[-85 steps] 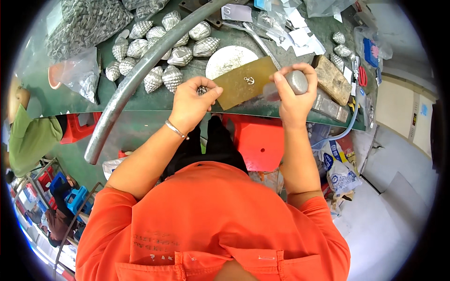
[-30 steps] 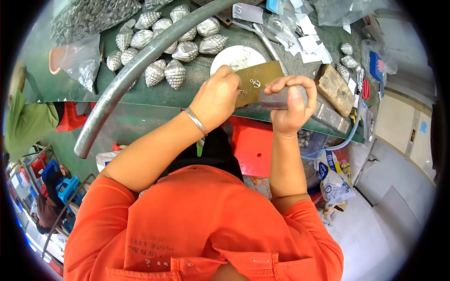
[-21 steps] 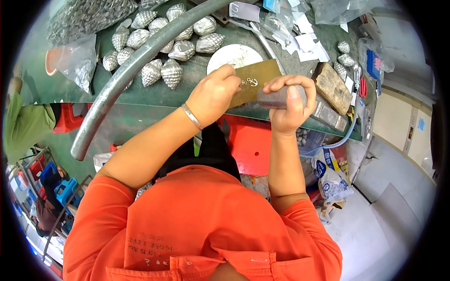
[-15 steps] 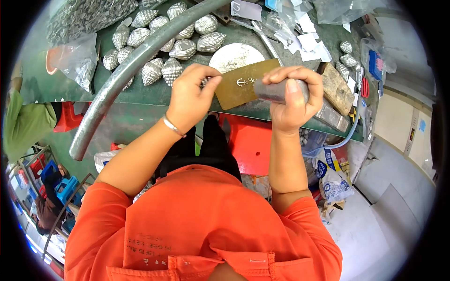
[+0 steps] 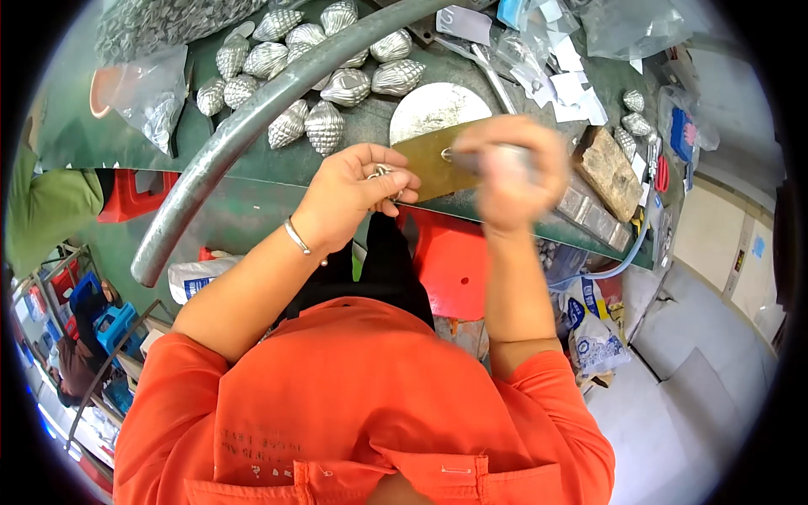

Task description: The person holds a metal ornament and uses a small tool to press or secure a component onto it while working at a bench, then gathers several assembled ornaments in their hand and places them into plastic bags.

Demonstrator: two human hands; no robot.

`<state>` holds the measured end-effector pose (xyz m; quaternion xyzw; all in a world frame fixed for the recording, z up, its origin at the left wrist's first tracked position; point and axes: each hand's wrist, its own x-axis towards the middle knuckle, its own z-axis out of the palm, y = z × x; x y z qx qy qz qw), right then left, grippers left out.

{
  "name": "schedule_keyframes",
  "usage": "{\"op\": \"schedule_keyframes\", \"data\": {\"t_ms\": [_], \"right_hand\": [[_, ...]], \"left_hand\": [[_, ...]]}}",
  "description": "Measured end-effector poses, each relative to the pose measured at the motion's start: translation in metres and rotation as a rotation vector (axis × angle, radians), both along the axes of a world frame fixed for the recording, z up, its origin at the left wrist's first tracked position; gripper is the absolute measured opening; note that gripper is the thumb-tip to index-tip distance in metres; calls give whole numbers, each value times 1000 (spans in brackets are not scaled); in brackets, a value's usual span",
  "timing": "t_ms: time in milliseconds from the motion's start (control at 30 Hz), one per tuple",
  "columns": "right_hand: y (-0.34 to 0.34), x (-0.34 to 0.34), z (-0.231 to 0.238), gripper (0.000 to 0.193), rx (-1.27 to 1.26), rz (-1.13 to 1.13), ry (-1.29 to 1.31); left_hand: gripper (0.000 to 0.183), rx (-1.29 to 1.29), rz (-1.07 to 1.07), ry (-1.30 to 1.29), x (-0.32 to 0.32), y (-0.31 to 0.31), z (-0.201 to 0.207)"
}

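Left hand [image 5: 353,195]: grip pinched on a small metal piece [image 5: 380,174], held just off the near edge of the green surface [image 5: 252,181]; half a second ago it sat closer to the brass-coloured plate [image 5: 429,160].
Right hand [image 5: 513,172]: blurred, now raised over the plate; grip clenched on a grey metal tool [image 5: 505,156], apparently mid-stroke, so working of the part seems underway.
Nearby: silver shell-shaped castings [image 5: 324,126], curved grey pipe [image 5: 252,118], round metal disc [image 5: 438,105], wooden block [image 5: 608,168].
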<state>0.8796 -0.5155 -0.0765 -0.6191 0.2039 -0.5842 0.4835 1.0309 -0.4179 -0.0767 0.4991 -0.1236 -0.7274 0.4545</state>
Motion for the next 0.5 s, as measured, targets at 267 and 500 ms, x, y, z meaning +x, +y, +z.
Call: {"op": "schedule_keyframes", "data": {"t_ms": [267,500], "right_hand": [[-8,-32,7,14,241,-71,-181],[11,-59,4,18,331,-157,-188]], "left_hand": [[26,-4,-2,-115,-7,-9,5],[11,-399,-89,-904,-27,-25,-9]]}}
